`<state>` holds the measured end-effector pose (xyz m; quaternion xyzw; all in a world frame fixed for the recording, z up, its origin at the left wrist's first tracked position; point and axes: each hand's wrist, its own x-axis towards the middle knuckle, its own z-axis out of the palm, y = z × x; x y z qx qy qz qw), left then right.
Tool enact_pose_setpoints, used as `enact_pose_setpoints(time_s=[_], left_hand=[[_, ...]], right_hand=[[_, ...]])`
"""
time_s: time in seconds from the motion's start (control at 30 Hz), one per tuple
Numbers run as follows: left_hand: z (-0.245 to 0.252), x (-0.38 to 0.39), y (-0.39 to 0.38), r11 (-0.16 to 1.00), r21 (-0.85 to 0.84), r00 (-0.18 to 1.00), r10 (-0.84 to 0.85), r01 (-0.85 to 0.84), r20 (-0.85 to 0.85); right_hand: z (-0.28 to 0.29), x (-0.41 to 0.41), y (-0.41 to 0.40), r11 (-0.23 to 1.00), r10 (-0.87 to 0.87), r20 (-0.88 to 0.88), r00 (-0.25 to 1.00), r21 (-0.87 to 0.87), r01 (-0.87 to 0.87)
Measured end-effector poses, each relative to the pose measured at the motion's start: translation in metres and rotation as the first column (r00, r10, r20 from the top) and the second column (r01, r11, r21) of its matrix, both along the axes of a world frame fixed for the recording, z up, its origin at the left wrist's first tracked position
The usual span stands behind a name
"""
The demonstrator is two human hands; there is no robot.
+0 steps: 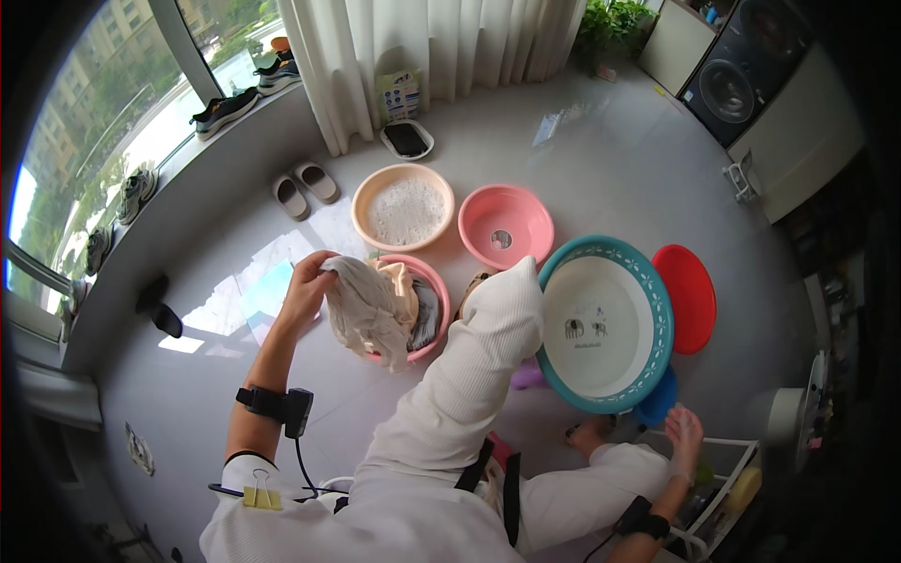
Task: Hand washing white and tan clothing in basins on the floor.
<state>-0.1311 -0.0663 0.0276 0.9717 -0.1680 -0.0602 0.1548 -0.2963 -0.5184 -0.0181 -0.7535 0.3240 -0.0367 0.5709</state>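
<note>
My left hand (pixel 310 281) grips one end of a crumpled pale grey cloth (pixel 369 302), which drapes over the near side of a pink basin (pixel 443 302). Inside that basin lie a cream cloth (pixel 402 285) and a dark grey garment (pixel 426 313). Off to the right, my right hand (pixel 683 431) is raised beside a white wire rack (pixel 732 450), with loosely spread fingers and nothing seen in them. A large teal-rimmed tub (pixel 605 405) holding clear water stands between my legs and the other basins; elephant pictures show on its white bottom.
A peach basin (pixel 359 211) contains foamy water. Beside it is a pink basin (pixel 507 200) with a label at its bottom. A red basin (pixel 686 299) and a blue one (pixel 660 397) sit partly behind the tub. Slippers (pixel 317 181) lie near the window ledge, where several shoes (pixel 225 112) stand.
</note>
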Motion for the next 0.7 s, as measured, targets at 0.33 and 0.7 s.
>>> enact_pose_setpoints(time_s=[0.33, 0.7], left_hand=[[0.143, 0.053, 0.200, 0.074, -0.992, 0.927, 0.357, 0.098, 0.119], [0.219, 0.158, 0.030, -0.016, -0.974, 0.957, 0.187, 0.228, 0.221]], right_hand=[[0.014, 0.013, 0.029, 0.987, 0.024, 0.144, 0.989, 0.153, -0.046], [0.034, -0.012, 0.017, 0.980, -0.084, 0.190, 0.978, 0.195, 0.047]])
